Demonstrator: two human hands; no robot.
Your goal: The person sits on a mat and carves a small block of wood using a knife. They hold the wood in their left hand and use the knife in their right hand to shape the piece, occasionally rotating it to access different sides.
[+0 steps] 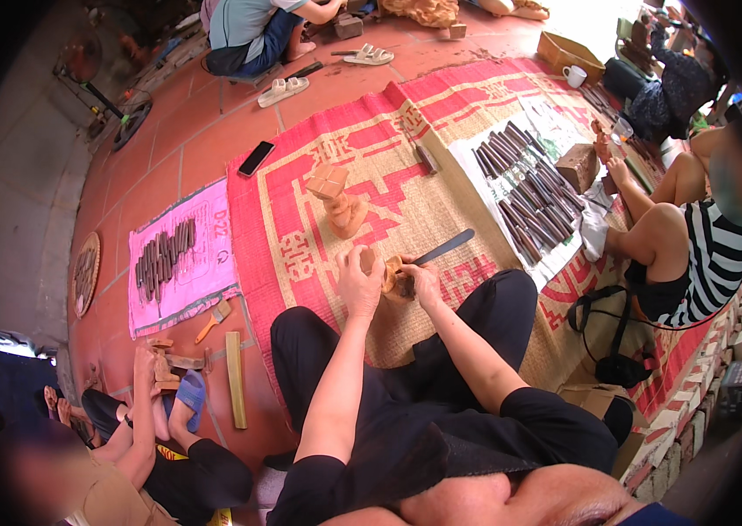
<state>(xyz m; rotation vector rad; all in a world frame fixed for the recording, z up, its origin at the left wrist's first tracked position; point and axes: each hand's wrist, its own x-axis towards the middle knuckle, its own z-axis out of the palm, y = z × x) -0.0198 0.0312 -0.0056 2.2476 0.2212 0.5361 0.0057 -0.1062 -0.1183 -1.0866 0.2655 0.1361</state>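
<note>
Above my lap, my left hand is closed round a small carved piece of pale wood. My right hand is closed beside it, and a long, flat, dark-bladed tool sticks out from it toward the upper right. The fingers hide the tool's other end and part of the carving. Just beyond my hands, a larger carved wooden figure stands upright on the red and straw-coloured mat, with a square block shape at its top.
Chisel-like tools lie in rows on a white sheet at right; more tools lie on a pink cloth at left. A phone, brush and wooden strip lie around. People sit at left, right and far side.
</note>
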